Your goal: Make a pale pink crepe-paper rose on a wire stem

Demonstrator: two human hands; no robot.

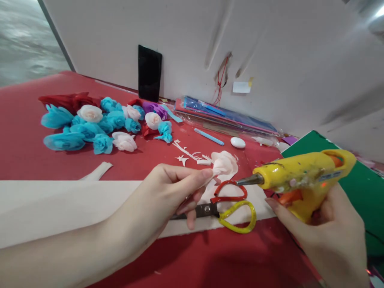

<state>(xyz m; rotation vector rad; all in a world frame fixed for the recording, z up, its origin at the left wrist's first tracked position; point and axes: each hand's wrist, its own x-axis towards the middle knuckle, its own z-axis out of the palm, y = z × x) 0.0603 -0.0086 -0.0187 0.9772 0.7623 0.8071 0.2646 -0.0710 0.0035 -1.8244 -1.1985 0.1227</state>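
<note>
My left hand pinches the base of a pale pink fabric flower between thumb and fingers. In my right hand is a yellow glue gun, its metal nozzle pointing left, close to the flower's lower right. Below the flower and partly behind my left hand lie scissors with one red and one yellow handle loop. They rest on a long cream strip that stretches across the table to the left. Thin pale scraps lie just beyond my left hand.
Blue, white, red and purple fabric flowers are heaped at the back left of the red table. A dark phone leans on the wall. Wrapped sheets, a blue stick, a white oval and a green board are also there.
</note>
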